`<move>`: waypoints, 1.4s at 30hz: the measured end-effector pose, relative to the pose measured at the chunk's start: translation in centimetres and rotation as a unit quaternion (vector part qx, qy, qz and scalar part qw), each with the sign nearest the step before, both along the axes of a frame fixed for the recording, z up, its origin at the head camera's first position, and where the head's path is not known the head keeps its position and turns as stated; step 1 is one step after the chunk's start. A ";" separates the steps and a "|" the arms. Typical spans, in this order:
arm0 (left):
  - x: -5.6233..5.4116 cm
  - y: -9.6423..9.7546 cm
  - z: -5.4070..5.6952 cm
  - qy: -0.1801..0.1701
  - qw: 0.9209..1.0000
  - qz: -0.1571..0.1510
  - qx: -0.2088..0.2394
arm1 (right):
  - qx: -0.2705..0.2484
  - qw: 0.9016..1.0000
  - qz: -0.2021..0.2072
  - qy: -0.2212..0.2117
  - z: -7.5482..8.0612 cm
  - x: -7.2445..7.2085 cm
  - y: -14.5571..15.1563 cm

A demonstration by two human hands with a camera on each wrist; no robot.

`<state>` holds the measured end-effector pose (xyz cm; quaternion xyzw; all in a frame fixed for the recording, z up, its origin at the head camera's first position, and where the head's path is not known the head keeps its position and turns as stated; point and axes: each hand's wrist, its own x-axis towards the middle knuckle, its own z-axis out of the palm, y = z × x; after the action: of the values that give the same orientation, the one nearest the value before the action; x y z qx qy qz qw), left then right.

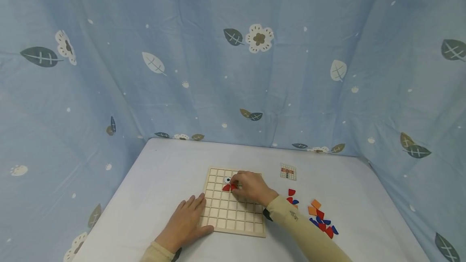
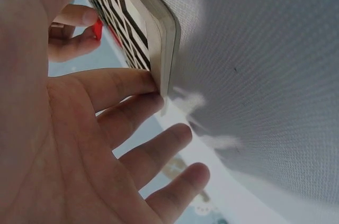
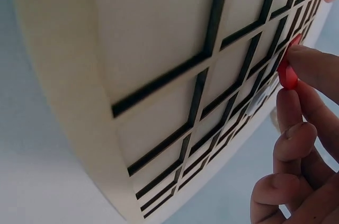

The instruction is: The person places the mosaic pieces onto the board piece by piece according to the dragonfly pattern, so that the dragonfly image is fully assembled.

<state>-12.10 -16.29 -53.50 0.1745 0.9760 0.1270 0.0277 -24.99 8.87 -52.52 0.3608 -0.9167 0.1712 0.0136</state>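
Observation:
A wooden grid board (image 1: pixel 228 215) lies on the white table. Over its upper part, my right hand (image 1: pixel 252 186) pinches a red quarter-circle piece (image 3: pixel 288 74) between thumb and finger. Just left of it, another red piece (image 1: pixel 226 188) sits in a square of the grid. Above that one is a white tile with a dark round eye (image 1: pixel 227 180), partly covered by my fingers. My left hand (image 1: pixel 186 220) rests at the board's left side with fingers extended; its fingertips touch the board's edge in the left wrist view, and the thumb lies near the lower left corner.
Right of the board stands a small pattern card (image 1: pixel 288 172). Nearer, loose red, blue and orange pieces (image 1: pixel 322 227) are scattered, with a few more (image 1: pixel 292 192) beside my right sleeve. A blue patterned curtain (image 1: pixel 204 72) surrounds the table's back and sides.

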 end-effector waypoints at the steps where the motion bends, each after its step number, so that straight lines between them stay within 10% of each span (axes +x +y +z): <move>1: 0.0 0.0 0.0 0.000 1.000 -0.001 0.000 | 0.000 1.000 -0.001 0.002 0.0 0.0 0.0; 42: 0.1 0.0 -0.1 0.004 1.000 -0.002 0.005 | 0.010 1.000 -0.002 0.010 -0.1 0.1 -0.6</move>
<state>-12.05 -16.33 -53.56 0.1768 0.9751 0.1314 0.0235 -24.90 8.30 -52.65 0.3611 -0.9187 0.1588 0.0198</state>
